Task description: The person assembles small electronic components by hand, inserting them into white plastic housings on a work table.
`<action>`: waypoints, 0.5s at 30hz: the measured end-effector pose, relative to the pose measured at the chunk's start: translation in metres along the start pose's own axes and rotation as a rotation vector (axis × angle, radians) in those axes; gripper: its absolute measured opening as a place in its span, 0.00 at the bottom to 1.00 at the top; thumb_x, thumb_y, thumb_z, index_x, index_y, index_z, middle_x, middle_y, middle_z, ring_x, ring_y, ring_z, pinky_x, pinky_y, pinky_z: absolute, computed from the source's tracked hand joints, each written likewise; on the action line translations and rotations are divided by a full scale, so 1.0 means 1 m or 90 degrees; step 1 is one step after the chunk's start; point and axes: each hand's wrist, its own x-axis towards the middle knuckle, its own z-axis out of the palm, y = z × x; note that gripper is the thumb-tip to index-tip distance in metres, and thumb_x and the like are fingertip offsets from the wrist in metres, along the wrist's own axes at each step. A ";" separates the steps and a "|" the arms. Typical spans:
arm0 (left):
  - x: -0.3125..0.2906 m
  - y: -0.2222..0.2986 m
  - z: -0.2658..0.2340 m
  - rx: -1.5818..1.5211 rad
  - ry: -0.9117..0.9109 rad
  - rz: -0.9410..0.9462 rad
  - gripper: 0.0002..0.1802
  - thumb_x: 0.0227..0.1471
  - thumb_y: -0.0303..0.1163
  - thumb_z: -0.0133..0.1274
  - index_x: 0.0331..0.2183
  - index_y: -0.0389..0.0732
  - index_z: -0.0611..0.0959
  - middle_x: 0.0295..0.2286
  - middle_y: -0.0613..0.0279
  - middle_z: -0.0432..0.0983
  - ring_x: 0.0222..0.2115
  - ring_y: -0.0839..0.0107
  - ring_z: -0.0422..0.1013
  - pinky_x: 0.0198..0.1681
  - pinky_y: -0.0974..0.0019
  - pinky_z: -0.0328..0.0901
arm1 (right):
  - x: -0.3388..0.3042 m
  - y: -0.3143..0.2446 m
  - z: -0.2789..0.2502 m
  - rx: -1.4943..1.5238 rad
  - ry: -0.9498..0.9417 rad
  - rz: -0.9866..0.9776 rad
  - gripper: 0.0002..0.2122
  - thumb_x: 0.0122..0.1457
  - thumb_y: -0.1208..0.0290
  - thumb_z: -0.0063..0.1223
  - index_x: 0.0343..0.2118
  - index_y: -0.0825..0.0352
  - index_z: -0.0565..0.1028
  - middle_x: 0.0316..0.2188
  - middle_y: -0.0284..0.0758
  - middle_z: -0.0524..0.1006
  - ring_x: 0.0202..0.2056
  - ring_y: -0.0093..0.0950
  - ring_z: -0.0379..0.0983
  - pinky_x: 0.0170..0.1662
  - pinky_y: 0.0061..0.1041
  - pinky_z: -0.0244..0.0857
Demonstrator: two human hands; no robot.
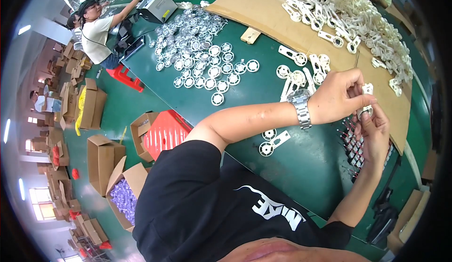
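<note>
Both my hands meet over the right side of the green table. My left hand [336, 95], with a metal watch [301, 109] on its wrist, pinches the narrow end of a white plastic part [367, 90]. Fingers of my right hand [376, 132] are closed around the part's round end, which they partly hide. Left of my hands lie several similar white ring-and-handle parts [296, 77]. Two more white parts [266, 148] rest below my left forearm. Beside my right hand sit rows of small parts with red wires [353, 149].
A large heap of white parts [362, 31] covers a cardboard sheet [254, 3]. Many clear and white discs [197, 57] spread across the far table [226, 130]. Red stool [165, 132] and open cartons [101, 161] stand at left. Another person [96, 34] works by a grey machine [157, 6].
</note>
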 end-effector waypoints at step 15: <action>0.002 0.003 0.006 -0.124 0.013 -0.056 0.13 0.60 0.29 0.64 0.34 0.36 0.75 0.31 0.58 0.83 0.29 0.77 0.79 0.30 0.72 0.78 | -0.012 -0.023 0.023 -0.400 0.050 -0.184 0.14 0.71 0.69 0.48 0.54 0.69 0.75 0.25 0.30 0.74 0.24 0.17 0.65 0.29 0.21 0.58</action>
